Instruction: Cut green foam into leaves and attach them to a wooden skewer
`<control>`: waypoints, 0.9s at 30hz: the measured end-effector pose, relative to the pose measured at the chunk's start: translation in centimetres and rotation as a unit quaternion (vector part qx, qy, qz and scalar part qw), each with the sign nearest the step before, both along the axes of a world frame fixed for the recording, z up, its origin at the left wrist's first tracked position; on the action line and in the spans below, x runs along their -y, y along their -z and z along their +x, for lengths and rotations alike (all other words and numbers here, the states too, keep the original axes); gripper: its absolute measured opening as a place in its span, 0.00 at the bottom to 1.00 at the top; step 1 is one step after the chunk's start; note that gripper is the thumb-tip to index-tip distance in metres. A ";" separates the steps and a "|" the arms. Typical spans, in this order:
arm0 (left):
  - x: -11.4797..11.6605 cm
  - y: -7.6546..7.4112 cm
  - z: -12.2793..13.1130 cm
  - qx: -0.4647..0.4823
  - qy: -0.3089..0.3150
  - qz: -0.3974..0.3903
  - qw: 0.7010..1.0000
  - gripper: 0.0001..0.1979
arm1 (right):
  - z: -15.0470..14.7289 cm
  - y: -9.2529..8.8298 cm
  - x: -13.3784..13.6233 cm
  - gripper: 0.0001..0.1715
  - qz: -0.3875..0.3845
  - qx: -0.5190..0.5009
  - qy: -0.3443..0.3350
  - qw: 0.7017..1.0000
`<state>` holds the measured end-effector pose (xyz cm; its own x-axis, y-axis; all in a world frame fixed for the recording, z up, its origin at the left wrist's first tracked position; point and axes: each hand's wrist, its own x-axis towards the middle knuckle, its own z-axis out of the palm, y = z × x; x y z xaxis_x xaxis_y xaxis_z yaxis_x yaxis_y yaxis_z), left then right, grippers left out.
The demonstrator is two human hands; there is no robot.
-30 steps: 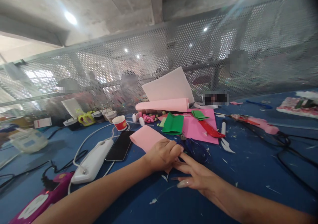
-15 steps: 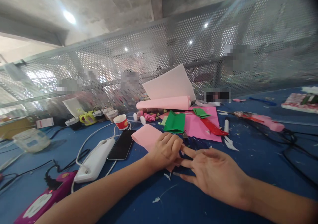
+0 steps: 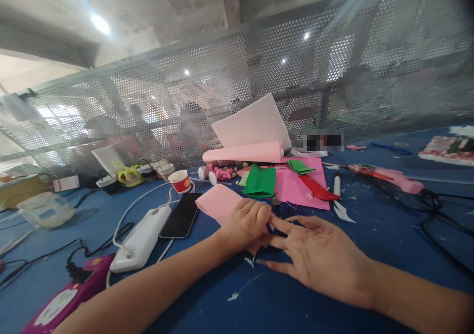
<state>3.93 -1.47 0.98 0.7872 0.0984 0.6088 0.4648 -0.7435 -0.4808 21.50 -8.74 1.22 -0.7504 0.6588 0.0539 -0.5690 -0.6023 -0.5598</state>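
A light pink sheet of paper (image 3: 218, 203) lies folded over at its far-left end and runs beneath my left hand (image 3: 246, 225). The fingers of that hand are curled closed on the paper, and a small pink part shows below its knuckles. My right hand (image 3: 318, 255) is turned palm up, fingers stretched toward the left and spread apart. Its upper fingertips meet the left hand at the paper, where the exact contact is hidden. Beyond the hands are a green folded paper (image 3: 260, 181) and a brighter pink sheet (image 3: 299, 190).
On the left lie a phone (image 3: 182, 215), a white power strip (image 3: 142, 240), a magenta device (image 3: 70, 294) and a paper cup (image 3: 180, 181). A pink roll (image 3: 242, 153) lies behind. Red-handled scissors (image 3: 318, 188) and a pink glue gun (image 3: 392, 178) with trailing cables are right.
Almost nothing differs. The right thumb has shifted slightly; both hands keep their places at the pink paper.
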 end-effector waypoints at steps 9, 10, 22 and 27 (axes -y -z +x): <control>-0.1 -0.1 0.0 0.002 0.017 0.027 0.999 0.12 | -0.5 -0.1 0.5 0.23 0.031 0.023 0.032 0.999; -0.2 -0.2 -0.1 0.001 0.023 0.025 0.999 0.12 | -0.5 -0.1 0.6 0.24 0.035 0.025 0.031 0.999; -0.2 0.1 -0.3 -0.035 0.035 -0.022 0.999 0.10 | -0.5 0.8 0.5 0.25 0.043 0.036 0.032 0.998; -0.3 0.1 -0.5 -0.042 0.030 -0.038 0.998 0.12 | -0.4 1.0 0.3 0.24 0.045 0.033 0.030 0.998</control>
